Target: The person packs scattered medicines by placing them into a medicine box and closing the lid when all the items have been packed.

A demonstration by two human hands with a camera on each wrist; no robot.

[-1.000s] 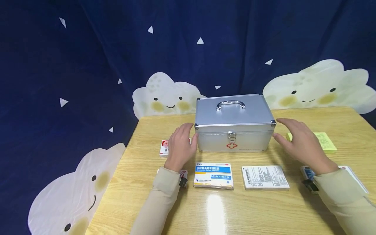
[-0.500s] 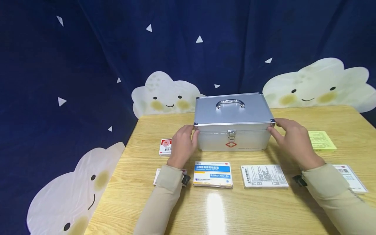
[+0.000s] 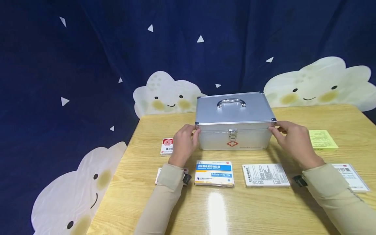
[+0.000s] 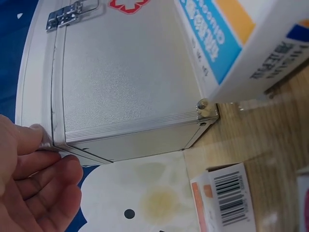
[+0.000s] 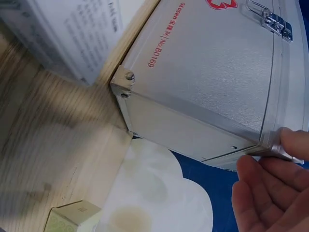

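Fingers (image 4: 67,171) of the left hand (image 3: 184,145) pinch the near corner of the lid (image 3: 235,114) at the 8 o'clock side of the silver case (image 3: 235,121), thumb (image 4: 29,137) on the front edge, the others curled beside the corner; those of the right hand (image 3: 296,143) pinch the matching corner toward 4 o'clock. The case stands upright, lid down, on the wood-grain counter (image 3: 147,147), just off the middle of the head view toward 3 o'clock. It has grainy silver panels, riveted corner caps, a chrome handle (image 3: 231,100) on top and a latch (image 3: 232,134) above a red cross emblem (image 3: 232,143); red lettering marks the front. The long axis runs almost from 9 to 3 o'clock, handle parallel, and the latch face points to 6 o'clock, toward the person. From the case, a blue-and-white box (image 3: 214,174) lies at 7 o'clock, a white printed box (image 3: 265,176) at 5, a yellow box (image 3: 323,140) just past 3. A dark blue curtain (image 3: 176,32) hangs beyond, at 12.
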